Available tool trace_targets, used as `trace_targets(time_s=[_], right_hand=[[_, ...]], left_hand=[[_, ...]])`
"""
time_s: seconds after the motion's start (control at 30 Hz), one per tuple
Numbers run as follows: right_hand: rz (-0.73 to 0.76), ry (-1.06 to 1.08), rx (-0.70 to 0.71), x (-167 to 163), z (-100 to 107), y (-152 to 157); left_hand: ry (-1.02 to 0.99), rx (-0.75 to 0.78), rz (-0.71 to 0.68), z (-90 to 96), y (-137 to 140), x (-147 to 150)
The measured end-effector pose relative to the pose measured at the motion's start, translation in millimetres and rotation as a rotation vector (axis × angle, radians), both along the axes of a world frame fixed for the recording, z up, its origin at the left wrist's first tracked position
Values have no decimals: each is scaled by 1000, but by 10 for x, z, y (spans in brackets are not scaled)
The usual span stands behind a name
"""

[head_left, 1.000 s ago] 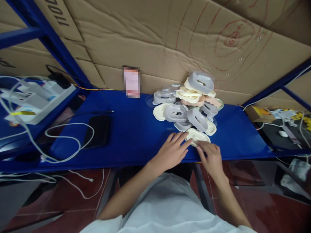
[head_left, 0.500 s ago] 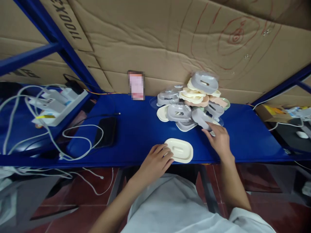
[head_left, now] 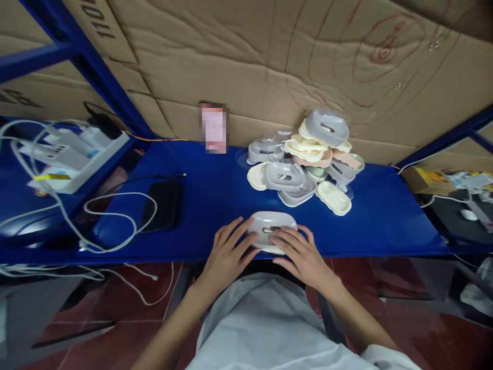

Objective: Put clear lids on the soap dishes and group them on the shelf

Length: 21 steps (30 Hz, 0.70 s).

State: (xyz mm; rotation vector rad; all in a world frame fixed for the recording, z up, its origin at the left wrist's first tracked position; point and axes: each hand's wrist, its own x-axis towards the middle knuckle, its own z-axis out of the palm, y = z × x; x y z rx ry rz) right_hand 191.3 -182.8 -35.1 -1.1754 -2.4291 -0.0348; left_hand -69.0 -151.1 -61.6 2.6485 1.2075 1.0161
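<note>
At the table's front edge a grey oval soap dish (head_left: 263, 222) with a slot in its middle sits over a cream oval tray (head_left: 274, 251), whose rim shows below it. My left hand (head_left: 230, 253) grips the dish's left side, fingers spread along the rim. From the right, my right hand (head_left: 302, 254) holds the same dish, its fingers over the right end. Just beyond lies a pile of soap dish parts: a clear-covered grey dish (head_left: 283, 174), a cream tray (head_left: 334, 198), stacked cream pieces (head_left: 306, 146) and a grey dish on top (head_left: 327, 126).
A phone with a blurred screen (head_left: 214, 128) leans on the cardboard wall (head_left: 239, 61). On the left are a dark phone-like device (head_left: 164, 204), a looped white cable (head_left: 119, 195) and a power strip (head_left: 80, 159). A small cardboard box (head_left: 425, 180) stands at right.
My right hand has brought the grey soap dish from the pile onto the cream tray in front of me. My left hand has shifted from the tray to the dish's left side.
</note>
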Motion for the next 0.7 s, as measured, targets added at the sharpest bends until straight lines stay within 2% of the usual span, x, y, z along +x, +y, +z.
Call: trace_targets(time_s=[0.23,0.37,0.47,0.53,0.6,0.7], right_hand=[[4,111,134,-120,-106,-8],[17,113,53,-19,-156,-34],[19,68,19,184,-101,111],[-111,122,57,371,-18,335],[-318,187,74,557,81,637],[-463,202,-12,754,192,1088]], left_hand=[[-18,-102,-123,26,82,-60],[32,-164,-179,56,129,-21],[28,-189,-159,41,140,-1],[-3,-174,-119,25,130,-2],[-56,-160,-80,18,115,-13],[-132,-207,-54,24,104,-37]])
